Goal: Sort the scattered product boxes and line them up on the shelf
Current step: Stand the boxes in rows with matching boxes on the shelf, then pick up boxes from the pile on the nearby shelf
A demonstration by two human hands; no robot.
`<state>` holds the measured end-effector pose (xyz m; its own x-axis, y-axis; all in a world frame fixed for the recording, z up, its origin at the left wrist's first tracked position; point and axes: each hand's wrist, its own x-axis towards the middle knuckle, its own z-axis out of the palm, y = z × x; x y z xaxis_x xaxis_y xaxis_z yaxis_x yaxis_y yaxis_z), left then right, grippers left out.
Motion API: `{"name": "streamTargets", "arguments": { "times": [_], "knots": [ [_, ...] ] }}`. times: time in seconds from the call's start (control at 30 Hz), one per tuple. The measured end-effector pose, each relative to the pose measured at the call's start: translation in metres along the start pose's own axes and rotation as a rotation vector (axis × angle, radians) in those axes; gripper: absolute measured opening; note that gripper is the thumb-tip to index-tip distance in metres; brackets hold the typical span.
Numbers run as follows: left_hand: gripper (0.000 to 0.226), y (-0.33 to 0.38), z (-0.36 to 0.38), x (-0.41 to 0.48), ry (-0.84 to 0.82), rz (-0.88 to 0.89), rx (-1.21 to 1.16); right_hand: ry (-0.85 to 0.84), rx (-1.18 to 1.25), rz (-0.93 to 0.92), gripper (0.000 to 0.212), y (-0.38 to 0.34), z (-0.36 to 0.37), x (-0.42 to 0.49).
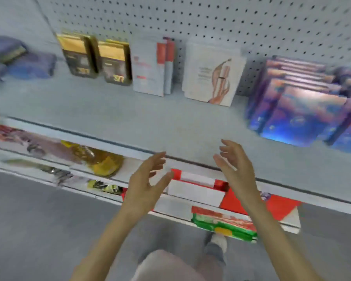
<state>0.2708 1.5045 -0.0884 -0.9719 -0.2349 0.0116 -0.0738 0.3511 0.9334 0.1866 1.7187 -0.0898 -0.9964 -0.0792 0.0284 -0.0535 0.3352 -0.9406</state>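
On the grey shelf [114,116] product boxes stand against the pegboard back. Two black-and-gold boxes [95,59] stand at the left, then white boxes with red spines [150,67], then a white box with a brown figure drawing [213,74]. A row of several blue-purple boxes [296,102] stands at the right. My left hand [148,179] and my right hand [235,167] hover at the shelf's front edge, palms facing each other, fingers relaxed, holding nothing.
Blue-purple packs [22,59] lie at the shelf's far left. Lower shelves hold red-and-white boxes [197,191], a yellow pack [101,159] and a green-and-red pack [225,226]. Below are the grey floor and my shoe [217,244].
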Motion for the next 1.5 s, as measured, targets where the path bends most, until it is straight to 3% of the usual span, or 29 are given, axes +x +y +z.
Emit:
{"name": "streamTargets", "arguments": {
  "times": [0.2,0.4,0.63,0.93,1.13,1.2,1.33,1.5],
  "knots": [
    [0.047,-0.027,-0.190,-0.034,0.304,-0.023,0.073,-0.410,-0.092,-0.148,0.054,-0.104,0.164,-0.013],
    [0.048,-0.060,-0.299,-0.031,0.501,-0.057,0.120,-0.555,-0.133,-0.279,0.058,-0.173,0.282,0.007],
    [0.048,-0.133,-0.374,0.013,0.496,-0.120,0.181,-0.653,-0.100,-0.235,0.055,-0.185,0.421,0.060],
    [0.043,-0.185,-0.505,0.147,0.595,-0.178,0.139,-0.675,0.016,-0.081,0.039,-0.226,0.606,0.166],
    [0.050,-0.222,-0.586,0.203,0.610,-0.233,0.147,-0.599,-0.078,0.083,0.043,-0.234,0.687,0.198],
    [0.044,-0.237,-0.611,0.232,0.605,-0.241,0.169,-0.552,-0.103,0.102,0.035,-0.229,0.706,0.202],
    [0.045,-0.263,-0.647,0.292,0.410,-0.263,0.300,-0.390,-0.153,0.132,0.026,-0.227,0.735,0.192],
    [0.058,-0.276,-0.678,0.329,0.153,-0.353,0.185,-0.210,-0.232,0.161,0.060,-0.230,0.766,0.175]
  ]
}}
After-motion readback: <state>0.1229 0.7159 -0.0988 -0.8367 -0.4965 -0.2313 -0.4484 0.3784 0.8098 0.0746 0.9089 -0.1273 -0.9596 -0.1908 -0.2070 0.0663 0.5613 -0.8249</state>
